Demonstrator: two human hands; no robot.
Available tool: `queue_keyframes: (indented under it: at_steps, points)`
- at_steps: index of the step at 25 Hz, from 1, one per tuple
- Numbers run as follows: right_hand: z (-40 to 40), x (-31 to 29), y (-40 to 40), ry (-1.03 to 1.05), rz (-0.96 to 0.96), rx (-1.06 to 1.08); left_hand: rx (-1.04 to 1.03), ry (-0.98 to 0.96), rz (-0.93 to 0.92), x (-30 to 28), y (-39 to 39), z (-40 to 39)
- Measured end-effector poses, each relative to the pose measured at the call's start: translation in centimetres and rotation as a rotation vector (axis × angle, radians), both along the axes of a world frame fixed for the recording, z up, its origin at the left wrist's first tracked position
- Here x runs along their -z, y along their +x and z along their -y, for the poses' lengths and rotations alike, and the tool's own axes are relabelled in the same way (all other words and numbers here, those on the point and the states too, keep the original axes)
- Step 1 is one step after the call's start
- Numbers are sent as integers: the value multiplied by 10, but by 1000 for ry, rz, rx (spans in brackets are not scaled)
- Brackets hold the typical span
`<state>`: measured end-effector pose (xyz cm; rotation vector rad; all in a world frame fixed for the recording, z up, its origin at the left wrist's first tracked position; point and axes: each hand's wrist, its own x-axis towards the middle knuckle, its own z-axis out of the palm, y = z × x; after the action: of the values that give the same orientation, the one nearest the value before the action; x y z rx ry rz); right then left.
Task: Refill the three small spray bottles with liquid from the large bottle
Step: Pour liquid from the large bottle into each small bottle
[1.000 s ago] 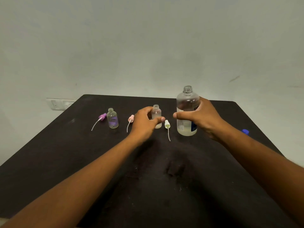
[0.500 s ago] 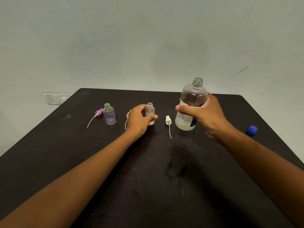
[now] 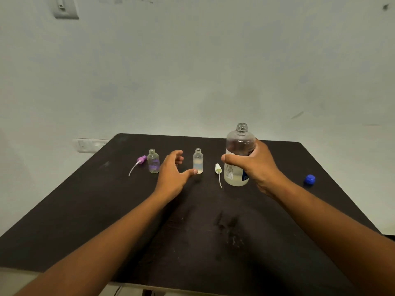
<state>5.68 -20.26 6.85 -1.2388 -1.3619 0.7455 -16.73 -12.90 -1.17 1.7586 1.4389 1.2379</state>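
My right hand point(image 3: 257, 167) grips the large clear bottle point(image 3: 239, 146), which is upright, uncapped and holds a little liquid at the bottom. A small uncapped bottle point(image 3: 198, 161) stands left of it, partly filled. My left hand point(image 3: 172, 173) is spread open just left of that bottle, its thumb tip by the base. Another small bottle point(image 3: 153, 161) with a purple tint stands further left. Only two small bottles show.
A purple spray head point(image 3: 141, 159) with its tube lies left of the tinted bottle. A white spray head point(image 3: 218, 168) lies between the middle bottle and the large one. A blue cap point(image 3: 310, 179) sits near the right edge of the black table point(image 3: 203, 231).
My left hand has let go of the middle small bottle and opened, shifting left. The large bottle in my right hand has come back upright and lower.
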Motion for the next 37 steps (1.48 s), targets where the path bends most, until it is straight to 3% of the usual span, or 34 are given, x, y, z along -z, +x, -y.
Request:
queue_keyframes:
  at_steps: [6, 12, 26, 37]
  points:
    - [13, -4, -39, -4, -7, -77, -107, 23, 17, -6, -54, 31]
    - [-9, 15, -83, -40, -41, -119, -192, -16, 25, 10, -98, 10]
    - [-37, 51, -81, -116, -7, -220, -267, -113, -67, 15, -81, -59]
    - [43, 15, -26, -94, 92, -100, -14, 2, -67, -28, -47, 50]
